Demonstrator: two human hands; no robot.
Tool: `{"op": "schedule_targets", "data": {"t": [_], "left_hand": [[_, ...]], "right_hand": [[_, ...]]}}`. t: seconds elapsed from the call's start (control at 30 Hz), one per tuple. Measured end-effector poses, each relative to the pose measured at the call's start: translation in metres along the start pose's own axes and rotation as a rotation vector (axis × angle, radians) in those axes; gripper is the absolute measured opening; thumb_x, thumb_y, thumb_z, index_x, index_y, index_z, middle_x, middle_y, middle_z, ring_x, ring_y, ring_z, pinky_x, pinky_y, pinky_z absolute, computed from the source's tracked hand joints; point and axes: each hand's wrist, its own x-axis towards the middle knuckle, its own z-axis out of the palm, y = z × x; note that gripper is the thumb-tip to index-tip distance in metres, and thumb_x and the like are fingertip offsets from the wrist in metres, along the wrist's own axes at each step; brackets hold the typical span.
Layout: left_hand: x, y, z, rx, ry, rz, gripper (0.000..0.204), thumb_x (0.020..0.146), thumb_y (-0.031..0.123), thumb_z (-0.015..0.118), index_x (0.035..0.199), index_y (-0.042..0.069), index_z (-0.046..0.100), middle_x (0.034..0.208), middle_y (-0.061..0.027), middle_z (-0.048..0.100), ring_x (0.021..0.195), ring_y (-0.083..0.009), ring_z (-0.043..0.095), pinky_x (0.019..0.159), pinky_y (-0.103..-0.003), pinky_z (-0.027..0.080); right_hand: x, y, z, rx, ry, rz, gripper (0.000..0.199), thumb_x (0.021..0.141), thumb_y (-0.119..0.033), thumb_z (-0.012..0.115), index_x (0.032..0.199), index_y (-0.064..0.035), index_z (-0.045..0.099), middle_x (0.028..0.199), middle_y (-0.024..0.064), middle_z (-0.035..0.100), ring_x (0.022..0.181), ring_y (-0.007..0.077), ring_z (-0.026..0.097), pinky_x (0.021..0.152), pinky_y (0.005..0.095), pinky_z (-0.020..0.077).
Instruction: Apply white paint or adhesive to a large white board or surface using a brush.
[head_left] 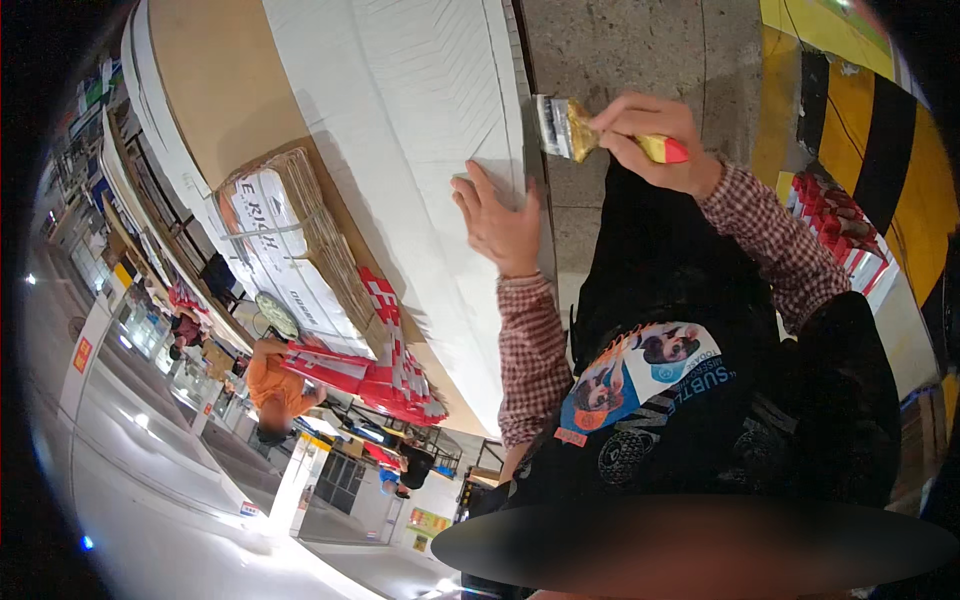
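Observation:
A paintbrush (567, 129) with a yellow, red-tipped handle is pinched in my right hand (655, 135). Its wide bristles, whitish at the end, point left toward the edge of a white sheet (420, 110). I cannot tell whether the bristles touch that edge. My left hand (503, 222) rests on the sheet near the same edge, fingers spread and nothing in them. Fine creases or lines run across the sheet's far part.
Left of the sheet, brown cardboard (220, 70) carries a strapped bundle of flat cartons (290, 250) and red-and-white folded pieces (395, 375). A person in orange (275, 380) stands beyond. Red-and-white packages (838, 230) lie at right beside yellow-black striping (870, 140).

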Motion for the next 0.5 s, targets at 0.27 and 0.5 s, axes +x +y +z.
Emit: {"op": "schedule_targets", "data": {"t": [0.27,0.5], "left_hand": [[-0.062,-0.014,0.045,0.202,0.179,-0.255,0.109,0.070,0.048,0.075,0.147,0.003,0.014,0.149,-0.0333,0.008,0.137,-0.0511,0.012,0.109,-0.053,0.023],[-0.058,-0.049,-0.014,-0.129,-0.003,0.005,0.065,0.083,0.032,0.065,0.135,-0.002,0.043,0.130,-0.0291,0.048,0.126,-0.0359,0.045,0.095,-0.035,0.042]], "right_hand": [[-0.010,-0.008,-0.019,-0.051,0.005,0.029,0.008,0.086,-0.003,0.060,0.084,0.0020,0.065,0.095,0.0107,0.064,0.075,0.0157,0.060,0.064,0.0277,0.0483],[0.000,0.002,-0.001,-0.070,0.025,-0.081,0.009,0.086,-0.005,0.061,0.092,0.0014,0.064,0.092,0.0076,0.063,0.075,0.0138,0.062,0.065,0.0247,0.0517]]}}
